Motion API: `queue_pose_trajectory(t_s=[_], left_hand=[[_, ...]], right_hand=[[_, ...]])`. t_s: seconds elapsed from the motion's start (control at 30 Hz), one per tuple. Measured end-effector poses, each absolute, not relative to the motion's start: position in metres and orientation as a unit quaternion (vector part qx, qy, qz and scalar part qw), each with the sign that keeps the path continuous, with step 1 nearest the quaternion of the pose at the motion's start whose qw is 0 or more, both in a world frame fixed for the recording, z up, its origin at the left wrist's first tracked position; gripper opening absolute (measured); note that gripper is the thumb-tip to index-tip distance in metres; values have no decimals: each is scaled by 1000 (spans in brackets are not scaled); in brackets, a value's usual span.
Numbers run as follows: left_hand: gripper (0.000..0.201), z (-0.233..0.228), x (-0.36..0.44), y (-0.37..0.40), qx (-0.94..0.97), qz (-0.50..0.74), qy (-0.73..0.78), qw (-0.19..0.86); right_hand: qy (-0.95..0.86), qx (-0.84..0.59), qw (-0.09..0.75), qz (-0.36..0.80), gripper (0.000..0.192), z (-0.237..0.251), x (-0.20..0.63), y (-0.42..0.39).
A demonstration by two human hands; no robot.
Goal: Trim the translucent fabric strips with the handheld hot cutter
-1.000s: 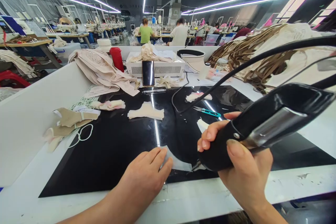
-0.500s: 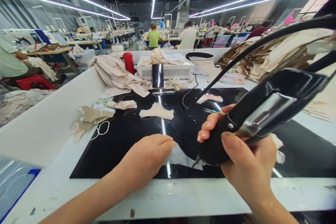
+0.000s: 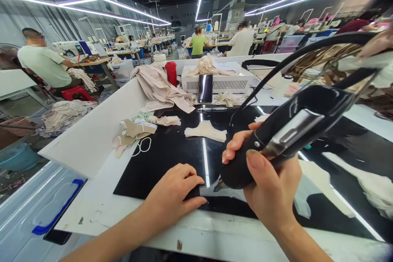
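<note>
Steadily enough, the right hand [image 3: 273,188] wraps round a black handheld tool [image 3: 288,129], thumb on the near side and fingers curled over the far one. Just left of that hand, the tool's metal tip [image 3: 218,186] meets a translucent piece [image 3: 230,193] lying on the black board [image 3: 172,151]. At the piece's other end rests the left hand [image 3: 175,186], palm down, thumb and forefinger parted; whether its fingertips press on the piece itself, I can't tell. Beyond the left hand, a cream fabric piece [image 3: 205,132] lies flat, with a pen [image 3: 212,109] and an upright phone [image 3: 205,89] farther off. Tan pieces [image 3: 138,129] sit past the left hand, out to its left. Pale cut pieces [image 3: 322,182] lie to the right of the right hand.
</note>
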State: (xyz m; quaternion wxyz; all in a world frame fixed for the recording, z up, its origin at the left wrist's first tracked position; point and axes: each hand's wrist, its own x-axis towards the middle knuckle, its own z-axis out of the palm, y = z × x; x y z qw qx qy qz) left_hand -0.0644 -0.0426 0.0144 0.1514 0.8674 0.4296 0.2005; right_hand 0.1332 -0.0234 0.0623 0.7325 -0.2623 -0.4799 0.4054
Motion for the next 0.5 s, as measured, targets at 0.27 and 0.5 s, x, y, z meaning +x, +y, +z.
queue_pose_trajectory(t_s=[0.27, 0.5], left_hand=[[16, 12, -59, -46, 854, 239, 421, 189], [24, 11, -61, -47, 843, 246, 431, 206]], right_hand=[[-482, -263, 732, 402, 41, 61, 127, -24], [-490, -259, 726, 408, 43, 58, 123, -23]])
